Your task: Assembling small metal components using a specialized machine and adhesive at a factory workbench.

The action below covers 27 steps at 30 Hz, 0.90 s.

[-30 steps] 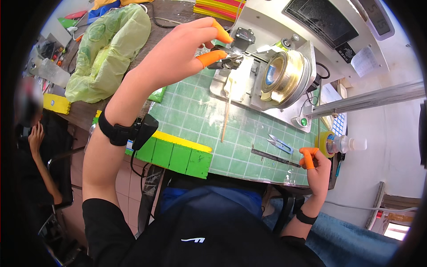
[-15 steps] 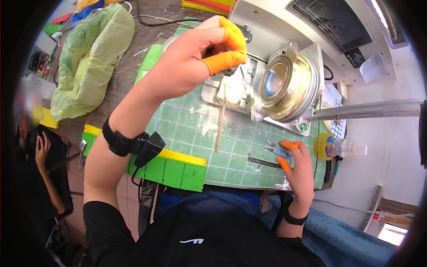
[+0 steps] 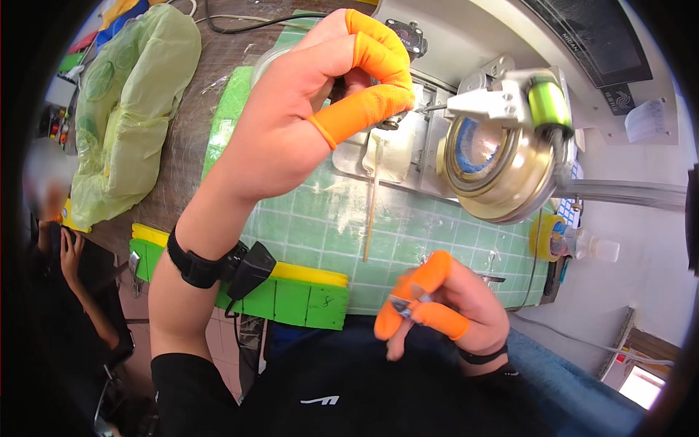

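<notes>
My left hand (image 3: 306,124), with orange finger covers on the thumb and forefinger, is pinched closed beside a machine's metal fittings; what lies between the fingertips is hidden. A thin metal rod runs from near those fingertips to a white bracket (image 3: 488,103) carrying a bright green cylinder (image 3: 547,103). That bracket stands over a brass-coloured round wheel (image 3: 502,193) with a blue-edged centre. My right hand (image 3: 466,309), also in orange finger covers, is closed round small thread snips (image 3: 400,306), blurred, above the table's front edge. A thin wooden stick (image 3: 370,218) leans from a whitish pad (image 3: 397,156) below my left hand.
A gridded green mat (image 3: 306,226) covers the worktop. Green-and-yellow boards (image 3: 291,295) edge its front left. A pale yellow-green plastic bag (image 3: 131,109) lies at far left. A clear bottle with a yellow band (image 3: 550,237) stands right. Another person's hand (image 3: 70,251) shows at left.
My right hand has lifted the snips off the mat and brought them left and nearer my body. The white bracket with the green cylinder has come over the wheel. My left hand stays pinched.
</notes>
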Motion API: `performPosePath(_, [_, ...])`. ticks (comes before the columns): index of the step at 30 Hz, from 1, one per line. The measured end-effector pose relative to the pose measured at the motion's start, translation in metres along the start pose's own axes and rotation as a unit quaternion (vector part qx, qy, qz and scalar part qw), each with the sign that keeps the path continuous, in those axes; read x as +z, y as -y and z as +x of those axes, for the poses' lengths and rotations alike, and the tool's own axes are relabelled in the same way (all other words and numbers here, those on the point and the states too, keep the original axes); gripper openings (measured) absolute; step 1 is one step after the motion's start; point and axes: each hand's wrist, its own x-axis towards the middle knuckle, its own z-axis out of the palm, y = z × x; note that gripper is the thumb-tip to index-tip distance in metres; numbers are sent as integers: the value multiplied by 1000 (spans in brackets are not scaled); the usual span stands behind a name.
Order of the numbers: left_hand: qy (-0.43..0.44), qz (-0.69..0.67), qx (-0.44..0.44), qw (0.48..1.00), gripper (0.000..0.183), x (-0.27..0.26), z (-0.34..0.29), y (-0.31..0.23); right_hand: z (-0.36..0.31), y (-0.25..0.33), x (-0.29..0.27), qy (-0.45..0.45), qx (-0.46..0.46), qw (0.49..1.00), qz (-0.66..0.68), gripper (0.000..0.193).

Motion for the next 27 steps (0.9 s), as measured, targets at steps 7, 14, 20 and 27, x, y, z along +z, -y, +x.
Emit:
performPosePath(7, [13,34,-72,997,8,-5,5,-14,55,-13,-7,80,63,974,201,68])
performPosePath(14, [-12,-21,11,1000,10,0,1,1,74,-23,0,173,-42,892,415,59])
performPosePath(20, [-24,-46,-14,999,11,-3,-3,-1,76,-16,8,149,0,817,557,48])
performPosePath(27, [-30,-79,-40,996,14,-4,-5,0,84,-17,7,130,-4,810,572,44])
